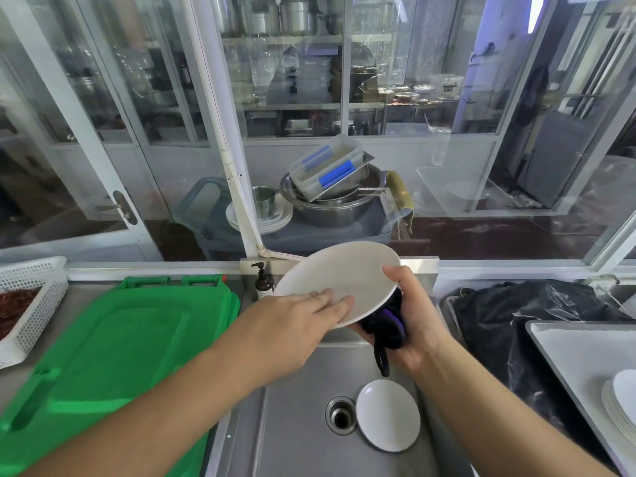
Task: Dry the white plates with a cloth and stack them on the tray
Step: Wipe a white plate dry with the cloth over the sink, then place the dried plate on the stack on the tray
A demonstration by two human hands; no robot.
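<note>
Head view, single frame. Round white ceramic plate (339, 280) was held tilted above the stainless steel sink basin (296, 425), its upper face turned toward the camera. Left hand (292, 325) lay flat on the plate's near-left edge, fingers straight and close together, pressing rather than gripping. Right hand (409, 325) cupped the plate from beneath on the right side, thumb hooked over the rim, with a dark purple-black cloth (387, 330) bunched between palm and the plate's underside; a strap of cloth hung down toward the basin.

A second, smaller white plate (388, 414) lay in the basin just beside the drain (340, 415), not yet dried. At far right, a pale rectangular tray (571, 352) carried a stack of white plates (619, 404), partly cut off by the frame edge.

Judgement: underside drying in progress; task partway along, with at least one plate left.

Notes for doing this step well: the flat left hand gives little hold, so the right thumb on the rim is the real anchor. Turn the plate with the left fingers while the cloth stays pressed underneath, covering the foot ring, where water tends to collect. Keep the work over the basin so a slip lands low. The bunched cloth covers little surface; spreading it would wipe more per pass.

Also present: green plastic lid (113, 339) left of the sink, black plastic bag (523, 315) to the right.
</note>
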